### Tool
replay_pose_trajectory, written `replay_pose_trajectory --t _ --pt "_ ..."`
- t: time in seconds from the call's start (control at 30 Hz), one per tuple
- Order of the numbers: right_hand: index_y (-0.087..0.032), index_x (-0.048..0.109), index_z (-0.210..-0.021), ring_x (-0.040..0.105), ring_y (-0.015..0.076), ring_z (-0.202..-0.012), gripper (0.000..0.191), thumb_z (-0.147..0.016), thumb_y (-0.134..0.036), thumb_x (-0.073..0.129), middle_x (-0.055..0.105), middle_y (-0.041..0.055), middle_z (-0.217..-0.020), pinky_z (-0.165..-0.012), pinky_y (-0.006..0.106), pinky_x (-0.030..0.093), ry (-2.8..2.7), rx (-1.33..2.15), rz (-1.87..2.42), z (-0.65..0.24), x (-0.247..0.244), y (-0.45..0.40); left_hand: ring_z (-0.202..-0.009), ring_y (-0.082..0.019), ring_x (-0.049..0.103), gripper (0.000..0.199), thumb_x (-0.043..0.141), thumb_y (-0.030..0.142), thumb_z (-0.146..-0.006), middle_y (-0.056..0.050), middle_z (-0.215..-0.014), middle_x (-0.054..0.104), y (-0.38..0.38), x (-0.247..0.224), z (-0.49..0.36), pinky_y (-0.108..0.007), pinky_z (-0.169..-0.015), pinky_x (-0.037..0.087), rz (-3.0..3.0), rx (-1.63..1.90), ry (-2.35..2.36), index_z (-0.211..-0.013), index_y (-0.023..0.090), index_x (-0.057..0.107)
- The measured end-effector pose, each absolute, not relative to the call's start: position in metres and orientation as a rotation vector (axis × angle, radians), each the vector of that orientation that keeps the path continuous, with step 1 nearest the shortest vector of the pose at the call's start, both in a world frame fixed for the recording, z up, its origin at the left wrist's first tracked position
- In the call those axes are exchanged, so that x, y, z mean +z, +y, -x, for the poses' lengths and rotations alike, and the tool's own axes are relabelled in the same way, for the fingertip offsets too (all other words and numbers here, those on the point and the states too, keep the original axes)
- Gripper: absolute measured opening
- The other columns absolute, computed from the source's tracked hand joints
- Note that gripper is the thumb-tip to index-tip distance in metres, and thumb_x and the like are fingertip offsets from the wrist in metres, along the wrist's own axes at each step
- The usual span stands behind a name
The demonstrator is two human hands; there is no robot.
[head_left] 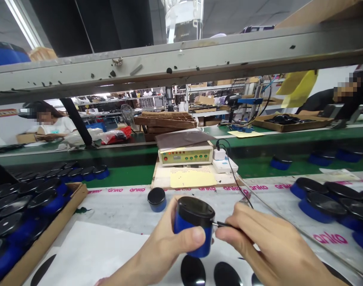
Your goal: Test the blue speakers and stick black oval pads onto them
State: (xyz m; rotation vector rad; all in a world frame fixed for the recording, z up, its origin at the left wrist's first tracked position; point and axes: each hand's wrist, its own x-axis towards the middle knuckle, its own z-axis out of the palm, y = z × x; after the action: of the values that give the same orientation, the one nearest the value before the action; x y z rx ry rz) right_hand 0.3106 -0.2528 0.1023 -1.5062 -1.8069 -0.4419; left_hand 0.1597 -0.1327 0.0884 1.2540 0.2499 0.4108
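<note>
Wrapped round a blue case with a glossy black top (194,222), my left hand (169,238) holds it raised over the front of the table, its thumb across the near side. My right hand (255,234) pinches a black plug on a cable (226,225); its thin metal tip meets the right side of the case, just below the black top. Whether the tip is inside the case I cannot tell. A smaller blue and black case (157,199) stands behind my left hand.
A cardboard tray of similar cases (82,194) is at left; more cases (321,206) stand at right. Behind are a tester box (186,155) and a green conveyor (124,174). Black ovals on a white sheet (95,246) lie in front. People sit beyond.
</note>
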Motion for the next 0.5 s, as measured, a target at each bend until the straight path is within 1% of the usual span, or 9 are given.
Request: replay_pose_trajectory --t 0.1,0.17,0.23,0.33,0.4,0.5 --pt "-0.019 0.046 -0.067 0.043 0.0106 -0.049 0.026 -0.092 -0.024 0.048 0.045 -0.0018 -0.057 -0.045 0.026 0.029 -1.817 -0.558 1.546 -0.309 0.098 -0.256 -0.097 -0.019 0.051 0.050 0.065 0.052 -0.074 -0.004 -0.103 0.054 -0.136 0.089 -0.158 -0.030 -0.082 0.038 -1.458 0.525 0.304 -0.107 0.021 0.044" --pt "-0.018 0.051 -0.071 0.046 0.0120 -0.051 0.021 -0.092 -0.022 0.048 0.047 -0.0007 -0.058 -0.046 0.026 0.031 -1.815 -0.583 1.549 -0.308 0.095 -0.257 -0.095 -0.019 0.051 0.055 0.061 0.059 -0.074 -0.004 -0.101 0.054 -0.139 0.087 -0.158 -0.031 -0.082 0.038 -1.524 0.604 0.338 -0.108 0.023 0.039" --pt "-0.017 0.053 -0.075 0.048 0.0121 -0.051 0.019 -0.092 -0.021 0.046 0.049 0.0000 -0.059 -0.046 0.026 0.034 -1.806 -0.534 1.528 -0.307 0.093 -0.257 -0.091 -0.019 0.051 0.061 0.060 0.063 -0.072 -0.003 -0.099 0.053 -0.144 0.084 -0.159 -0.031 -0.080 0.038 -1.553 0.649 0.371 -0.110 0.024 0.035" --pt "-0.018 0.055 -0.074 0.050 0.0120 -0.051 0.021 -0.092 -0.022 0.046 0.052 0.0007 -0.061 -0.047 0.025 0.037 -1.751 -0.476 1.510 -0.308 0.092 -0.257 -0.089 -0.019 0.051 0.069 0.061 0.067 -0.067 -0.003 -0.100 0.053 -0.150 0.081 -0.161 -0.032 -0.081 0.038 -1.597 0.716 0.430 -0.113 0.024 0.032" --pt "-0.019 0.056 -0.073 0.051 0.0122 -0.052 0.022 -0.092 -0.023 0.047 0.054 0.0006 -0.061 -0.047 0.024 0.039 -1.722 -0.437 1.513 -0.310 0.093 -0.258 -0.090 -0.019 0.051 0.070 0.062 0.067 -0.067 -0.003 -0.101 0.053 -0.153 0.081 -0.161 -0.033 -0.082 0.038 -1.621 0.756 0.461 -0.114 0.024 0.032" --pt "-0.020 0.057 -0.075 0.052 0.0111 -0.053 0.025 -0.094 -0.030 0.044 0.053 -0.0005 -0.061 -0.048 0.023 0.041 -1.764 -0.265 1.506 -0.317 0.096 -0.256 -0.091 -0.018 0.052 0.069 0.062 0.065 -0.068 -0.003 -0.102 0.053 -0.155 0.082 -0.161 -0.032 -0.083 0.039 -1.637 0.754 0.449 -0.115 0.025 0.032"
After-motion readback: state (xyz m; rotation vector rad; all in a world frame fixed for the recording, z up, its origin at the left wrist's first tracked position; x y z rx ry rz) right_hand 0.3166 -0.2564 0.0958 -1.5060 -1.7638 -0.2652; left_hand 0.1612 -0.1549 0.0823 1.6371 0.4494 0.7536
